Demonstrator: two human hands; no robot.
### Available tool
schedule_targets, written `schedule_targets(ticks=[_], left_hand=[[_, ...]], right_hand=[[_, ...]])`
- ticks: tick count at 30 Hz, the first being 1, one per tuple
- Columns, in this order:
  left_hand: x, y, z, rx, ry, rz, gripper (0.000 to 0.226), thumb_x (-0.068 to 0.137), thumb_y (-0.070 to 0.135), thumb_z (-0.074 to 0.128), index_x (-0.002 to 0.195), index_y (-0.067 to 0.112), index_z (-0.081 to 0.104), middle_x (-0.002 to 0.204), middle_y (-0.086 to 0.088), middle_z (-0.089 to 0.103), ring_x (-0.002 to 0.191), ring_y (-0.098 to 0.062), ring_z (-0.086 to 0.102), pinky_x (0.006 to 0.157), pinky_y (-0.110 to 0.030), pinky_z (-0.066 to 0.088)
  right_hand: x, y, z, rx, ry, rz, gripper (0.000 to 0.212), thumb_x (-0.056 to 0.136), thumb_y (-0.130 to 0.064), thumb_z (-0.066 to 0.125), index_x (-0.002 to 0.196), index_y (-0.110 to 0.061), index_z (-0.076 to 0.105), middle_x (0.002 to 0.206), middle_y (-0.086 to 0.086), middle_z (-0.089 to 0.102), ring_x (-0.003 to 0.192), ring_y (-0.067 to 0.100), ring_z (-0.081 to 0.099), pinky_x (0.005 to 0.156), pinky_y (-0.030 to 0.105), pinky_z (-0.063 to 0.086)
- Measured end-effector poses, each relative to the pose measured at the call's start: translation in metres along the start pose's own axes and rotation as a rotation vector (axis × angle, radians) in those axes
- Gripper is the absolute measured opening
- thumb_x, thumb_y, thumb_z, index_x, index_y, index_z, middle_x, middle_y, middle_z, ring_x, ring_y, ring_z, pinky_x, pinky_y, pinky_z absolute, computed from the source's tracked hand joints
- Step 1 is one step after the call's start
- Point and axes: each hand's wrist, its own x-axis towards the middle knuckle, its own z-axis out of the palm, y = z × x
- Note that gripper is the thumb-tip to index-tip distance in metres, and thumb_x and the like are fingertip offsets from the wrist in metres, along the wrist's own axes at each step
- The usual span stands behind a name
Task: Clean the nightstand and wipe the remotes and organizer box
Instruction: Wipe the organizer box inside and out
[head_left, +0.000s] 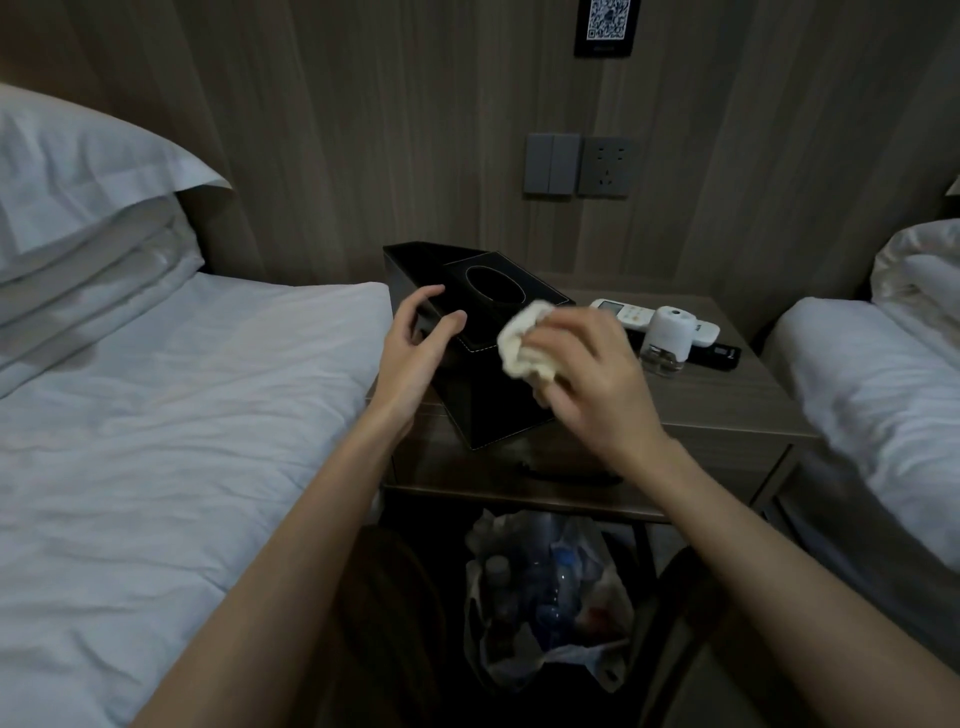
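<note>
The black box with an oval opening stands on the left half of the nightstand, one corner reaching the front edge. The right hand grips a bunched cream cloth against the box's top, its fingers curled round the cloth. The left hand is by the box's left side, fingers spread and loosely curved, holding nothing; contact cannot be told. Near the right edge lie a white remote and a black remote, with a white-capped bottle in front of them. A bin sits under the nightstand, beside a bed.
</note>
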Motion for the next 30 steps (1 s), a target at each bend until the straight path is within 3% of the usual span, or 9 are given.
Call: schedule_targets(ticks=[4,8,12,16,19,23,27,30], left_hand=[[0.001,-0.003,0.0,0.015,-0.013,0.009,0.034,0.078,0.046,0.065,0.111,0.049,0.057,0.131,0.007,0.055,0.126,-0.018,0.049,0.106,-0.049,0.042],[0.001,-0.003,0.0,-0.007,-0.01,0.002,0.038,0.075,0.046,0.065,0.112,0.046,0.058,0.132,0.007,0.055,0.125,-0.017,0.05,0.101,-0.043,0.044],[0.001,-0.004,0.0,-0.017,-0.017,-0.004,0.042,0.072,0.049,0.067,0.113,0.046,0.058,0.133,0.006,0.054,0.124,-0.017,0.051,0.1,-0.043,0.046],[0.002,-0.005,-0.001,-0.021,-0.025,-0.01,0.046,0.068,0.056,0.066,0.112,0.05,0.057,0.136,0.007,0.052,0.128,-0.019,0.047,0.106,-0.049,0.043],[0.002,-0.007,-0.002,-0.016,-0.038,-0.007,0.045,0.069,0.057,0.066,0.113,0.051,0.057,0.138,0.007,0.051,0.132,-0.021,0.044,0.108,-0.053,0.039],[0.003,-0.008,-0.001,-0.012,-0.03,-0.002,0.044,0.07,0.055,0.066,0.112,0.051,0.057,0.137,0.009,0.052,0.132,-0.019,0.044,0.11,-0.053,0.037],[0.003,-0.008,-0.001,-0.031,-0.021,-0.004,0.047,0.068,0.054,0.067,0.114,0.047,0.058,0.135,0.01,0.054,0.13,-0.017,0.046,0.108,-0.053,0.04],[0.004,-0.008,-0.001,-0.028,-0.031,-0.003,0.046,0.068,0.055,0.066,0.113,0.049,0.058,0.135,0.008,0.054,0.131,-0.02,0.046,0.108,-0.054,0.039]], right_hand=[[0.004,0.004,0.019,-0.049,0.015,0.033,0.03,0.081,-0.005,0.065,0.108,-0.01,0.054,0.114,0.011,0.055,0.102,0.026,0.049,0.084,0.035,0.046],[-0.025,0.004,0.034,-0.083,0.032,-0.023,0.026,0.079,-0.006,0.065,0.098,-0.014,0.049,0.112,0.003,0.045,0.096,0.022,0.046,0.081,0.034,0.038],[-0.077,0.012,0.044,-0.045,-0.222,-0.073,0.022,0.079,-0.014,0.061,0.1,-0.018,0.055,0.107,0.001,0.05,0.094,0.019,0.049,0.081,0.034,0.042],[-0.112,0.02,0.042,-0.043,-0.51,-0.126,0.034,0.069,-0.009,0.074,0.1,-0.017,0.062,0.1,0.004,0.06,0.09,0.019,0.046,0.067,0.037,0.054],[-0.095,0.014,0.025,-0.055,-0.359,-0.179,0.028,0.078,-0.017,0.059,0.106,-0.016,0.054,0.106,0.002,0.049,0.089,0.02,0.047,0.07,0.032,0.045],[-0.035,0.016,-0.002,-0.065,-0.007,-0.101,0.027,0.08,-0.003,0.063,0.105,-0.012,0.057,0.108,0.009,0.051,0.09,0.028,0.051,0.075,0.037,0.042],[-0.011,0.027,0.003,-0.069,0.014,0.101,0.031,0.078,-0.002,0.065,0.106,-0.011,0.056,0.107,0.018,0.056,0.097,0.028,0.048,0.081,0.036,0.043],[-0.025,0.026,0.017,-0.073,0.002,0.101,0.033,0.077,-0.003,0.063,0.105,-0.014,0.051,0.11,0.013,0.051,0.097,0.026,0.048,0.083,0.032,0.037]])
